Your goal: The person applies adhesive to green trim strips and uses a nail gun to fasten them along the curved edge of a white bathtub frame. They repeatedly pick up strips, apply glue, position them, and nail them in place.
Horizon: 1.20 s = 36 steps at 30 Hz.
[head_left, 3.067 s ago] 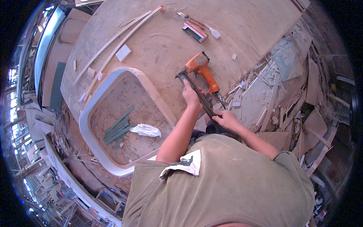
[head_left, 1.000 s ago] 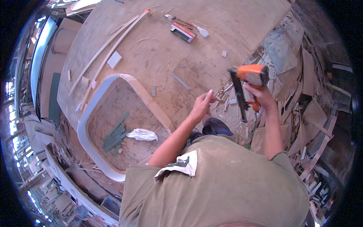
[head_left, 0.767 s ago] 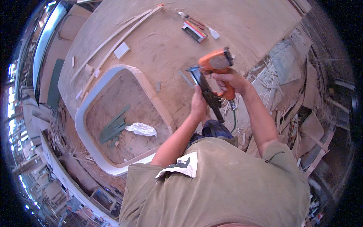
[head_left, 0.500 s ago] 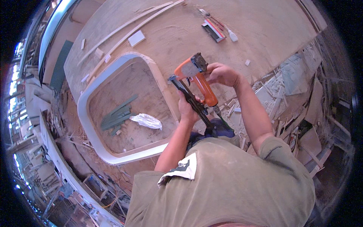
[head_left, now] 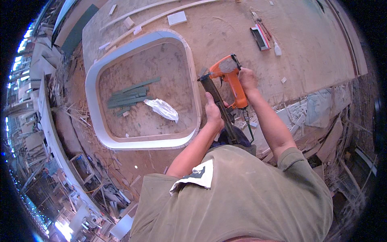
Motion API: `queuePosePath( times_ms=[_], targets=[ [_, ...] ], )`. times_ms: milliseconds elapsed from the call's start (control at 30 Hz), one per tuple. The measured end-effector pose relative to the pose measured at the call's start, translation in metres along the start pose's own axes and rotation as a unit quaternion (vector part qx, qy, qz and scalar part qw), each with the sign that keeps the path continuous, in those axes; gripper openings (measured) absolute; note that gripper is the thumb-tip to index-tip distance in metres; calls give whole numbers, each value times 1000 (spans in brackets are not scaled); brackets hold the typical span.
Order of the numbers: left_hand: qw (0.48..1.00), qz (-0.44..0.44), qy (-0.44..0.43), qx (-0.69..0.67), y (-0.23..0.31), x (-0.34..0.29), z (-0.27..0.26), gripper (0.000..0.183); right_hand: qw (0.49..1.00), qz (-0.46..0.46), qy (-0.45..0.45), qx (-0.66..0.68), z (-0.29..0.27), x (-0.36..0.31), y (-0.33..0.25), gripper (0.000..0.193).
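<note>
An orange nail gun [head_left: 237, 86] with a long black magazine is held above the table's near edge, its nose toward the upper left. My left hand [head_left: 214, 112] wraps around the magazine, thumb on top. At the rear of the tool's head, my right hand [head_left: 247, 79] is closed on the black end part, its fingertips partly hidden. A hose runs down from the handle's end. Just left of the tool lies a rounded frame [head_left: 93, 97], white on its inner face, with a crumpled white plastic piece [head_left: 162, 109] and several green strips [head_left: 129, 97] inside it.
The wooden table [head_left: 225, 36] carries long thin strips, a white block [head_left: 177, 18], and a small black-and-red box [head_left: 260, 38] beside a white-tipped bottle [head_left: 277, 48]. Wood scraps [head_left: 300, 121] lie in a heap past the table's right near edge. More boards and debris lie at the left.
My right hand has closed on the nail gun's rear, where its fingers were loosely beside it. The tool has turned slightly, and the view has shifted, so the frame appears higher.
</note>
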State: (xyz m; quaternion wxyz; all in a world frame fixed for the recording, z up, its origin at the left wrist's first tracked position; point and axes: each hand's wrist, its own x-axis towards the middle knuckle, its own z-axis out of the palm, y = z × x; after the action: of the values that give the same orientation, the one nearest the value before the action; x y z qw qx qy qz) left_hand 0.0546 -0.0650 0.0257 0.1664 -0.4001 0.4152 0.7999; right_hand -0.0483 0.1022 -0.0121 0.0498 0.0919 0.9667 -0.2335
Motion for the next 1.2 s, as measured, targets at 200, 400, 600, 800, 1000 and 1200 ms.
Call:
queuePosePath(
  times_ms=[200, 400, 600, 800, 1000, 1200],
  targets=[
    [999, -13, 31, 13, -13, 5, 9, 69, 985, 108, 90, 97, -52, -11, 33, 21],
    [997, -9, 61, 57, -25, 30, 25, 73, 953, 38, 38, 297, -82, -52, 12, 27],
    [992, -80, -71, -60, -24, 32, 12, 67, 963, -1, -79, 259, -35, -56, -47, 22],
    [981, -116, -114, -108, -15, 27, 12, 59, 986, -10, -121, 115, -17, -47, -69, 20],
    [990, -81, -97, -56, -5, 22, 14, 63, 973, 3, -209, 101, -34, -71, -59, 23],
    [990, -83, -96, -63, -12, 35, 3, 59, 963, 22, -252, 97, -42, -88, -46, 22]
  ],
)
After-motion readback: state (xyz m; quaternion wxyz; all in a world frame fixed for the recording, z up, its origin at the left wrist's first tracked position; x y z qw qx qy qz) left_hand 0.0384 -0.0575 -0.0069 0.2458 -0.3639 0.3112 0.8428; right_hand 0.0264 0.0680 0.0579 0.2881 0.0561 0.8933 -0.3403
